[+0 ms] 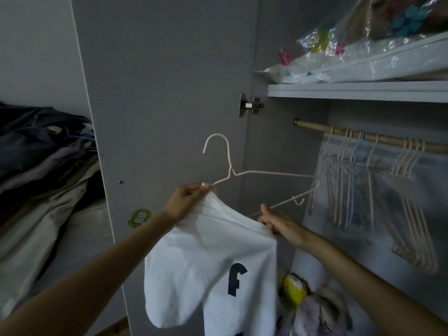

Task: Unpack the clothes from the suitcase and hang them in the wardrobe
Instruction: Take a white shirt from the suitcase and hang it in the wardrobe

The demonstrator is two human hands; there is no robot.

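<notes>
Head view: a white T-shirt (211, 263) is held up before the open wardrobe, with a pink wire hanger (254, 174) partly fed into its neck. The left hand (185, 200) pinches the collar and the hanger's left shoulder together; the right hand (276, 223) is curled round the shirt's other shoulder and, it seems, the hanger's lower bar. The hanger's long axis runs left to right, hook upward. The rail (363, 135) lies up and right, nearer the right hand.

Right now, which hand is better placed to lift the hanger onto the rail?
Probably the left hand: its grip is just below the hanger hook. The right hand holds the white shirt, though nearer the rail.
</notes>
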